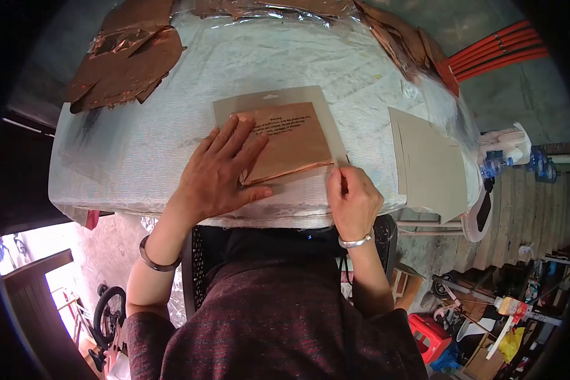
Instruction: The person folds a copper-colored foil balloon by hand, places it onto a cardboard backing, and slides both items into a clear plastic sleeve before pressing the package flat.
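In front of me on the cloth-covered table lies a clear plastic bag (285, 149) with a printed warning. A folded brown sheet shows through it. A grey card with a hang slot (234, 106) shows around its top and sides. My left hand (218, 168) rests on the left part of the bag, fingers stretched out and thumb apart. Pinched closed, my right hand (354, 196) holds the lower right corner of the bag; the fingertips partly hide what is between them. Beside my right hand lie grey cards (427, 164).
Brown sheets (130, 63) lie at the table's far left, with more brown material in clear plastic (399, 38) along the back and right edges. Orange-red tubes (500, 50) stand behind. A red stool (429, 339) and cluttered items are on the floor at right.
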`<state>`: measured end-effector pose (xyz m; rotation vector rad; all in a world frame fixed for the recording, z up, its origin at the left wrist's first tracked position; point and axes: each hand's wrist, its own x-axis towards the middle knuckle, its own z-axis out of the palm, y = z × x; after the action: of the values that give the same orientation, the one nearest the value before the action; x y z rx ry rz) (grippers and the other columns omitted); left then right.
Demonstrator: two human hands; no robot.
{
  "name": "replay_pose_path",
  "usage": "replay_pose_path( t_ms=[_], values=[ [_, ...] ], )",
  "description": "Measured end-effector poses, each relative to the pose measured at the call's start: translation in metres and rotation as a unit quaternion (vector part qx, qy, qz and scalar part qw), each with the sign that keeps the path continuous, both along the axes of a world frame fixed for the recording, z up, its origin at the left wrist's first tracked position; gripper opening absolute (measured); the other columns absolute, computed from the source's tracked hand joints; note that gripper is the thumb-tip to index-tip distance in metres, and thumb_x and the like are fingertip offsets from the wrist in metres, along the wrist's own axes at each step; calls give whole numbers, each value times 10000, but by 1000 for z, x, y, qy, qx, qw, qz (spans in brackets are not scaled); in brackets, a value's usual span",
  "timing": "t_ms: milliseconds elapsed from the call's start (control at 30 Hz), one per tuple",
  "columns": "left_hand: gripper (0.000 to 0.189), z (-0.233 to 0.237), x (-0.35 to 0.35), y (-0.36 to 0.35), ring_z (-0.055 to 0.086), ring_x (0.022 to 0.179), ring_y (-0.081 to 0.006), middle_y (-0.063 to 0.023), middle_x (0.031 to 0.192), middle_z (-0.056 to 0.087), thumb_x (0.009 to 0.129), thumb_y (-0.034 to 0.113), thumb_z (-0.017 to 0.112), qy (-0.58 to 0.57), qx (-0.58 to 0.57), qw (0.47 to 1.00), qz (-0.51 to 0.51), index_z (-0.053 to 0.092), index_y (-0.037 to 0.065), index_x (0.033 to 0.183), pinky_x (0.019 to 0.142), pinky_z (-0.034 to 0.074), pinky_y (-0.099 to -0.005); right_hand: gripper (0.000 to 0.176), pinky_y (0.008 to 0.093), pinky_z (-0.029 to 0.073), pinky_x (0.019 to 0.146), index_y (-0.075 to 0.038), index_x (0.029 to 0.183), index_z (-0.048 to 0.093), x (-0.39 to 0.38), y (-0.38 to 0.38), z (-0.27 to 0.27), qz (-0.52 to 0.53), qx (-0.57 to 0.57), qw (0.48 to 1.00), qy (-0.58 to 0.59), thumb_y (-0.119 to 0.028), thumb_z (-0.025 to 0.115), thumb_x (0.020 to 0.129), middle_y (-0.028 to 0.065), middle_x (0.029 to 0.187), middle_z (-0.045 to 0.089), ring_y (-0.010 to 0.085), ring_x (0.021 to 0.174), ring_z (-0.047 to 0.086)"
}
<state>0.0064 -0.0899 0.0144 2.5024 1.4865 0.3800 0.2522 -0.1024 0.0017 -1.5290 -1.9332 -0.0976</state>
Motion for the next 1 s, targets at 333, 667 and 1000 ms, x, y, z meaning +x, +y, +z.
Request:
replay_pose_path(
  t_ms=[333, 667, 1000],
  values=[
    [779, 0, 1, 1, 269, 1357, -355, -162, 1461, 303, 768, 578, 599, 7, 4, 1000, -1, 405, 121, 1368, 1084, 265, -484, 287, 399, 426, 827, -11, 1038, 637, -6, -3, 13, 133, 1, 991, -8, -63, 667, 757, 132, 1058, 578, 319, 974, 545],
    [798, 1, 1, 2, 287, 1352, -348, -156, 1456, 318, 739, 553, 645, -3, 3, 1000, 1, 410, 123, 1368, 1076, 273, -470, 259, 417, 402, 941, -11, 1046, 649, 11, -2, 7, 199, -92, 976, -21, -55, 620, 793, 112, 1074, 614, 280, 1030, 573],
    [811, 5, 0, 3, 280, 1357, -340, -143, 1464, 310, 721, 534, 669, -3, -9, 1000, 3, 405, 124, 1369, 1074, 279, -463, 197, 314, 465, 746, 22, 969, 661, 30, 12, 9, 144, -105, 982, 58, 8, 648, 773, 131, 975, 613, 259, 875, 573]
  ],
)
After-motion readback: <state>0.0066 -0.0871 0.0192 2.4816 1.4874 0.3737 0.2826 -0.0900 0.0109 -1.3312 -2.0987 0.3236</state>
